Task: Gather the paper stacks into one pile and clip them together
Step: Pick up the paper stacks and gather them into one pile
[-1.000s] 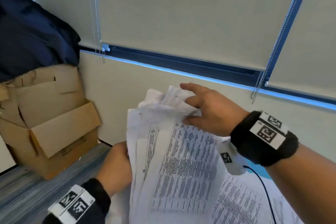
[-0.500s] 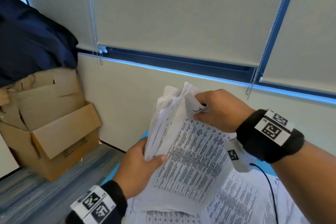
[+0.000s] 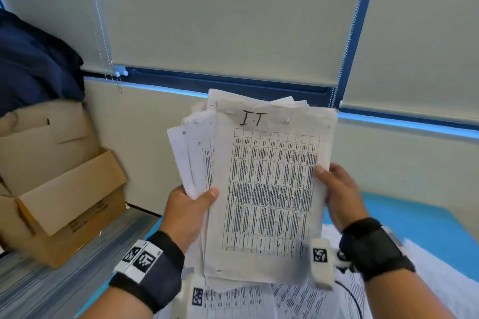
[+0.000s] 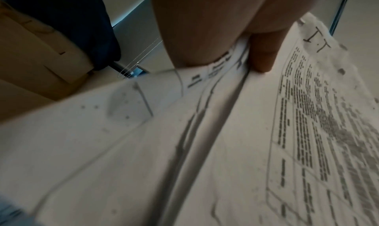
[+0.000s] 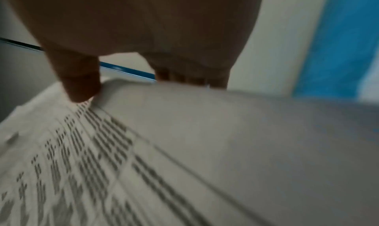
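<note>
I hold a thick paper stack (image 3: 267, 189) upright in front of me; its top sheet bears a printed table and the handwritten letters "I.T". My left hand (image 3: 191, 204) grips the stack's left edge, thumb on the front. My right hand (image 3: 334, 189) grips the right edge, thumb on the front and fingers behind. The sheets on the left side are fanned and uneven. In the left wrist view my thumb (image 4: 262, 54) presses on the paper stack (image 4: 225, 132). In the right wrist view my thumb (image 5: 80, 83) pinches the paper stack (image 5: 143, 148). More printed sheets (image 3: 259, 298) lie below on the blue table (image 3: 414, 220).
An open cardboard box (image 3: 59, 189) stands on the floor at the left, with dark blue cloth (image 3: 33, 65) above it. A wall with roller blinds (image 3: 233, 21) and hanging bead chains is straight ahead. A black cable (image 3: 355, 298) runs over the sheets on the table.
The stack has been turned upright and squared toward me, the "I.T" sheet now facing front. My right hand moved from the top edge to the right edge; my left hand shifted along the left edge.
</note>
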The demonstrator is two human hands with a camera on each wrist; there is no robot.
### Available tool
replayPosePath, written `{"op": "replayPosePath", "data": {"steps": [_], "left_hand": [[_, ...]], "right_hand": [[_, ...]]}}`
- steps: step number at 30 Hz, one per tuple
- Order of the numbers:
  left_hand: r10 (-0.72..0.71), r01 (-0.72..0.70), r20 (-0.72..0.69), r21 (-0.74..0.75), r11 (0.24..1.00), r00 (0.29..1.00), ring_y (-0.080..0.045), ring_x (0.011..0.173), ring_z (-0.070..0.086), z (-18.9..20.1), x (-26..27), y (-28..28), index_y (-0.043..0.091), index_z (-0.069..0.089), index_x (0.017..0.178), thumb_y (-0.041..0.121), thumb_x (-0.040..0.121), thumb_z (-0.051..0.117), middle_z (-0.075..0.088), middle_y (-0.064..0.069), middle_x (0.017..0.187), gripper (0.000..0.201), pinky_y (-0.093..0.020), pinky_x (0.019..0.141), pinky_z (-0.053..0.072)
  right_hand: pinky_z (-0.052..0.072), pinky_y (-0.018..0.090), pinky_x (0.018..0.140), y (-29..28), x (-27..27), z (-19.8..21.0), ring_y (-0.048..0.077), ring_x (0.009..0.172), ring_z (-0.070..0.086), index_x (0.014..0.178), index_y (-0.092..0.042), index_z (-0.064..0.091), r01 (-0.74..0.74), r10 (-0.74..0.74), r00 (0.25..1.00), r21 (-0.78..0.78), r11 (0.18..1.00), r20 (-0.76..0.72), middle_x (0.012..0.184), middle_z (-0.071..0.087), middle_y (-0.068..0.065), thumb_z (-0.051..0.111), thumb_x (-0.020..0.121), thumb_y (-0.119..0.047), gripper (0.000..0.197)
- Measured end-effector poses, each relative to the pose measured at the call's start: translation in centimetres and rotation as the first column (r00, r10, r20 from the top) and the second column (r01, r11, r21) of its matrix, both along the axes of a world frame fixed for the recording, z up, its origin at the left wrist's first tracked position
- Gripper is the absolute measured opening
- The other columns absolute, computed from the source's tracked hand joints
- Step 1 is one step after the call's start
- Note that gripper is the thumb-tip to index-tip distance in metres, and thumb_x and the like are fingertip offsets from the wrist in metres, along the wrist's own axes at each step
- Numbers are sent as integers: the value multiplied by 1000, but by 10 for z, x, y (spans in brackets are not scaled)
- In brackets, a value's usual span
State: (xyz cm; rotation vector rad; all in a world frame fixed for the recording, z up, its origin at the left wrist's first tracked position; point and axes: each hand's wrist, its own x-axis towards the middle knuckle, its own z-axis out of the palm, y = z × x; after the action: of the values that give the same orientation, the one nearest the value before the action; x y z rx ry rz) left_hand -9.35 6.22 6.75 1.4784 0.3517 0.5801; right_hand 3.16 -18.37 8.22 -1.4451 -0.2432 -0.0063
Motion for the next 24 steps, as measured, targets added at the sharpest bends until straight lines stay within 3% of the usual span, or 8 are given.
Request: {"op": "replayPosePath", "data": {"steps": [3,6,9,11,15,18,20,24], "left_hand": [[-46,44,-46,-44,998,998,-18,91,73,-14,3,-12,21,73,94,-1,90,64,78,2,90,24,-31,78,56],[-75,66,-72,-116,991,995,-24,95,71,-29,3,-27,19,71,96,-4,88,63,77,-1,93,26,-35,81,56],[-92,90,-3,-144,985,996,-25,95,72,-25,8,-34,20,72,97,6,72,70,78,-2,94,29,-42,90,56],[-97,112,92,-177,978,991,-16,84,74,-18,13,-30,20,70,95,9,61,65,79,4,84,35,-32,79,59],[-101,127,130,-207,970,986,-11,81,73,-19,15,-27,16,67,100,11,62,68,78,8,83,39,-22,70,57],[-79,89,56,-190,978,995,-11,84,72,-31,12,-30,9,67,108,-1,77,71,77,1,93,33,-23,74,55],[-31,35,24,-198,980,999,-20,92,70,-34,15,-32,2,65,112,-4,87,63,73,-8,102,26,-30,84,54],[21,-10,42,-232,973,999,-29,102,66,-18,30,-36,16,65,94,3,91,63,71,-3,95,13,-38,94,50]], "right_hand": [[57,46,88,2,-12,-27,27,93,71,107,-11,68,-65,67,998,-205,977,1,101,75,10,81,70,-45,52],[58,26,58,4,-17,-37,26,76,69,96,-6,67,41,-24,998,-287,957,61,95,72,21,73,85,-22,20],[60,44,74,3,-17,-30,32,84,71,94,-6,69,73,-37,988,-242,968,152,91,73,19,77,81,-22,22],[59,38,77,0,-16,-18,25,89,71,99,-9,69,59,-15,979,-207,977,205,95,74,12,77,81,-19,23],[56,36,82,-6,-15,-12,20,95,70,108,-16,63,-20,77,967,-227,974,244,100,72,7,79,72,-34,44],[54,42,74,-7,-15,-29,24,81,67,97,-2,61,-45,87,981,-238,970,172,84,66,13,78,59,-40,56],[52,36,69,-7,-15,-39,19,72,63,88,-3,62,-47,78,987,-210,977,142,75,63,5,79,60,-36,46],[50,19,60,-3,-14,-36,6,61,64,77,-17,67,15,27,979,-206,979,202,63,68,-10,76,82,-18,11]]}}
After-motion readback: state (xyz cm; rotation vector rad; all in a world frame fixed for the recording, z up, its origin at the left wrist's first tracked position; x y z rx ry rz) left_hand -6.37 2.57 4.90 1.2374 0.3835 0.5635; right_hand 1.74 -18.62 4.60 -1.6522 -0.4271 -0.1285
